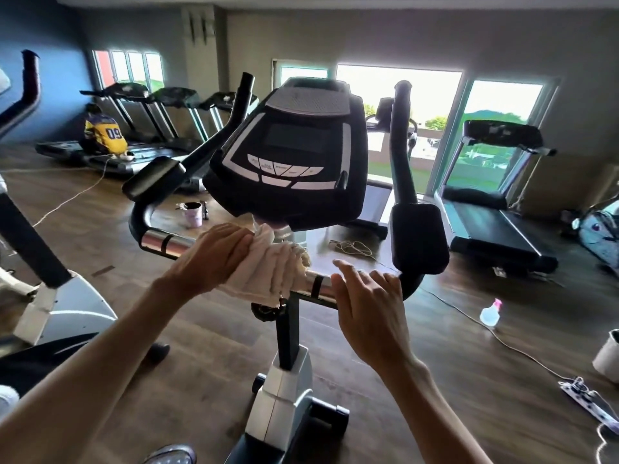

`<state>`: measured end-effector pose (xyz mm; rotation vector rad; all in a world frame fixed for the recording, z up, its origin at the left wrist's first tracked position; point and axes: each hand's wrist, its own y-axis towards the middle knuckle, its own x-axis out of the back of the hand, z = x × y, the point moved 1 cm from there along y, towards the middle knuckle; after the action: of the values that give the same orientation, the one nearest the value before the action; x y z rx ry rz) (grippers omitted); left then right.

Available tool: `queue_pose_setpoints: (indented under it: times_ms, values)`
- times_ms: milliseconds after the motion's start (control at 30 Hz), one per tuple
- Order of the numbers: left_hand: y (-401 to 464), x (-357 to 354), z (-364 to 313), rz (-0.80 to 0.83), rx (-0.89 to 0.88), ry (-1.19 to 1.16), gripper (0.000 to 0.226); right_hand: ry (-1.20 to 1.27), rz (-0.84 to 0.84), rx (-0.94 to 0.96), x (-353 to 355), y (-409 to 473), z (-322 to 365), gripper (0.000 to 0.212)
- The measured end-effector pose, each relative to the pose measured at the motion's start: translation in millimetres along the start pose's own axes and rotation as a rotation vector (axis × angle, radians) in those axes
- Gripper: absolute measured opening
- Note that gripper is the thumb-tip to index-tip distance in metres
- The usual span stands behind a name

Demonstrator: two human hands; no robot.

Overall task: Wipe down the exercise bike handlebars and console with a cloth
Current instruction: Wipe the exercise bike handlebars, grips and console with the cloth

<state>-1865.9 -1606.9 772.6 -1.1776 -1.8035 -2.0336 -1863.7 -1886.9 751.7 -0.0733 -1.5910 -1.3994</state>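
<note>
head view: only the one camera here
left hand [214, 254]: curled over the bunched white cloth [268, 269], pressing it on the chrome handlebar [167, 241] right under the console [288, 155], so the wipe gets some pressure
right hand [368, 303]: fingers loosely spread, holding nothing, just touching the bar's right chrome end, probably to steady the bike
spray bottle [490, 313]: lying on the floor to the right (parked within reach, I'd guess)
</note>
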Motion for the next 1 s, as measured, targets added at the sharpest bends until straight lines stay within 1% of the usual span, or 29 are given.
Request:
queue_pose_setpoints:
  times_ms: [67,133,167,233,300,367,467,533,600,667,733,767,833,900,933,1000]
  values:
    - [-3,-4,-8,-0.034,0.037,0.017,0.046,-0.056,0.014,-0.023,-2,1,2,0.044]
    - [-7,-12,-30,-0.129,0.079,0.068,0.036,-0.108,0.025,-0.053,-3,2,5,0.044]
    - [-8,-16,-43,-0.168,0.094,0.083,0.033,-0.1,0.022,-0.07,-3,2,7,0.043]
    - [-4,-24,-65,-0.208,0.13,0.059,0.029,-0.004,-0.008,-0.099,-3,3,6,0.039]
    - [1,-32,-81,-0.213,0.156,0.029,0.027,0.096,-0.032,-0.112,-1,3,5,0.042]
    - [0,-36,-90,-0.175,0.14,0.024,0.03,0.134,-0.017,-0.098,1,3,6,0.048]
    - [-5,-28,-71,-0.08,0.096,0.033,0.034,0.157,0.014,-0.077,2,2,1,0.051]
    - [-5,-22,-51,-0.051,0.069,0.068,0.034,0.185,0.038,-0.064,3,1,-2,0.052]
    - [-6,-23,-51,-0.094,0.078,0.033,0.033,0.201,0.045,-0.07,3,2,-2,0.052]
    - [-5,-31,-72,-0.178,0.163,-0.013,0.036,0.237,0.042,-0.092,5,3,0,0.054]
    - [-3,-44,-100,-0.224,0.244,-0.029,0.034,0.338,0.054,-0.121,10,5,0,0.053]
    - [0,-50,-113,-0.222,0.24,-0.025,0.03,0.415,0.053,-0.135,14,6,-2,0.05]
    - [10,-63,-139,-0.181,0.113,0.017,0.018,0.544,0.01,-0.162,20,8,-5,0.041]
    - [16,-72,-157,-0.131,-0.025,0.04,0.01,0.586,-0.062,-0.168,23,9,-7,0.036]
    - [16,-73,-158,-0.104,-0.048,0.025,0.01,0.586,-0.091,-0.172,24,9,-8,0.034]
    - [11,-67,-149,-0.073,-0.124,0.009,0.024,0.553,-0.12,-0.168,24,5,-8,0.036]
